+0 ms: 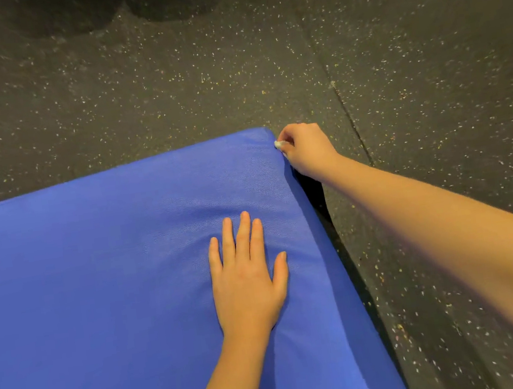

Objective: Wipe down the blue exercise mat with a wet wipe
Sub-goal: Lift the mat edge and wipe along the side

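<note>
Speckled dark rubber floor [167, 75] spreads out ahead of me, with a seam [350, 123] running down its right part and two dark rounded shapes [77, 9] at the top edge that I cannot identify. On it lies the blue mat [97, 280], filling the lower left of my view, its far right corner pointing away from me.

My left hand [247, 280] lies flat on the mat near its right edge, fingers [246, 231] straight and together, holding nothing. I judge it is there to pin the mat and take my weight as I lean out.

My right hand [304, 148] reaches past the edge to that far corner. Its fingers curl around a small white wipe [279, 144], of which only a scrap shows, pressed against the corner's side. Coming at it from outside lets me rub the rim and side wall, which a flat pass over the top would miss.

How much of the top is already wiped I cannot tell, since the surface shows no clear wet marks.
</note>
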Action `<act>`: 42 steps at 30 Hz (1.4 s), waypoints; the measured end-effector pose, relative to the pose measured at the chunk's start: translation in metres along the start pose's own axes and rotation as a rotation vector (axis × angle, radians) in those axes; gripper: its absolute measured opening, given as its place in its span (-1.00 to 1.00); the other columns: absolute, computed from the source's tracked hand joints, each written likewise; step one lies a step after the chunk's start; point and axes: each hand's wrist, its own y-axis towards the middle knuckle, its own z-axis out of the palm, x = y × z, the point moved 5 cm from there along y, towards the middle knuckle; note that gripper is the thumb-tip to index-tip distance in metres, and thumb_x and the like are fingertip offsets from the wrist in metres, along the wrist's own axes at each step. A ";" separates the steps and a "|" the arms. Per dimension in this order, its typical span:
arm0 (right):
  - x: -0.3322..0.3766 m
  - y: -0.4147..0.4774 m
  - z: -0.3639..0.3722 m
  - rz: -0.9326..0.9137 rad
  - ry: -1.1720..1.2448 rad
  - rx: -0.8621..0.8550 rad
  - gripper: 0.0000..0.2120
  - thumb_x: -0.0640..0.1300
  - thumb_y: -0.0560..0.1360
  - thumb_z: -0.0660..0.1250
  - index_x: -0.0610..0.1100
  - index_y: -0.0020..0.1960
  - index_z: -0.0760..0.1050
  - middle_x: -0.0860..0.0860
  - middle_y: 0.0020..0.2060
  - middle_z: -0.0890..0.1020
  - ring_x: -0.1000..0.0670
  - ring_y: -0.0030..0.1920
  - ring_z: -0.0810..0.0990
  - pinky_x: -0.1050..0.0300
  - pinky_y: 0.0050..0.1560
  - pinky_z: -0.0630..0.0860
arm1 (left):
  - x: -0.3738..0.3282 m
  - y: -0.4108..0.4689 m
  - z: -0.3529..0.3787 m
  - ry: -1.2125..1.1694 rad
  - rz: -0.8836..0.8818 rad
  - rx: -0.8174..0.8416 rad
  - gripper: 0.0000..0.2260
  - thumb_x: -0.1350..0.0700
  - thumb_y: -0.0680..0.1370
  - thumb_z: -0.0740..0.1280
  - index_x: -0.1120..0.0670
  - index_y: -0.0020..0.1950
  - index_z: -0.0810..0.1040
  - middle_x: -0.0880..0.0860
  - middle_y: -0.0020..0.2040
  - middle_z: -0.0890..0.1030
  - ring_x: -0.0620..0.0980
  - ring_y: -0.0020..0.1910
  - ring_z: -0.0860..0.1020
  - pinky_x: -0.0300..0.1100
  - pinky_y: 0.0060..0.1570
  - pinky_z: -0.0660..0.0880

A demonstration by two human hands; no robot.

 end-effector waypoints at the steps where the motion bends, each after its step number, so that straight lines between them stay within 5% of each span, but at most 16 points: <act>1: -0.001 -0.006 -0.001 -0.010 -0.025 0.027 -0.82 -0.14 0.59 0.26 -0.23 0.02 0.58 -0.18 -0.02 0.64 -0.20 0.04 0.55 0.06 -0.06 0.42 | 0.000 0.000 -0.001 0.001 -0.001 0.000 -0.44 -0.16 0.56 0.07 0.12 0.44 0.41 0.06 0.49 0.32 0.12 0.51 0.20 0.10 0.44 0.10; 8: -0.006 -0.039 -0.004 -0.089 -0.111 0.146 -0.84 -0.16 0.57 0.28 -0.25 -0.04 0.56 -0.18 -0.09 0.66 -0.20 -0.01 0.57 0.02 -0.08 0.43 | 0.000 0.000 -0.001 -0.009 -0.009 0.012 -0.45 -0.16 0.55 0.08 0.11 0.44 0.41 0.05 0.49 0.33 0.11 0.52 0.18 0.09 0.45 0.10; 18: -0.017 -0.052 0.007 0.018 0.117 -0.111 -0.84 -0.21 0.54 0.31 -0.27 0.01 0.63 -0.16 0.01 0.66 -0.15 0.05 0.58 0.14 -0.01 0.37 | 0.000 0.001 -0.002 -0.035 -0.003 -0.030 -0.46 -0.15 0.55 0.08 0.12 0.42 0.42 0.05 0.48 0.34 0.11 0.51 0.19 0.07 0.46 0.08; 31: -0.034 -0.113 0.004 -0.004 0.201 -0.049 -0.88 -0.29 0.52 0.32 -0.30 -0.10 0.62 -0.15 -0.14 0.67 -0.11 -0.09 0.58 0.25 -0.23 0.22 | 0.001 0.000 -0.002 -0.027 -0.008 -0.034 -0.46 -0.14 0.55 0.09 0.12 0.42 0.41 0.05 0.48 0.34 0.11 0.52 0.18 0.11 0.46 0.12; 39: -0.037 -0.116 0.011 -0.079 0.229 -0.095 -0.93 -0.36 0.49 0.31 -0.29 -0.13 0.57 -0.10 -0.07 0.55 0.02 -0.10 0.46 0.21 -0.05 0.38 | 0.001 0.001 -0.002 -0.028 -0.010 -0.046 -0.46 -0.15 0.55 0.07 0.11 0.43 0.41 0.04 0.49 0.34 0.10 0.52 0.17 0.09 0.47 0.09; 42: -0.038 -0.116 0.008 0.001 0.285 -0.103 -0.91 -0.32 0.49 0.33 -0.23 -0.04 0.59 -0.03 -0.14 0.61 0.06 -0.16 0.50 0.42 -0.18 0.34 | 0.002 0.000 -0.002 -0.027 -0.006 -0.053 -0.46 -0.14 0.55 0.08 0.11 0.43 0.41 0.04 0.49 0.34 0.10 0.52 0.17 0.08 0.47 0.09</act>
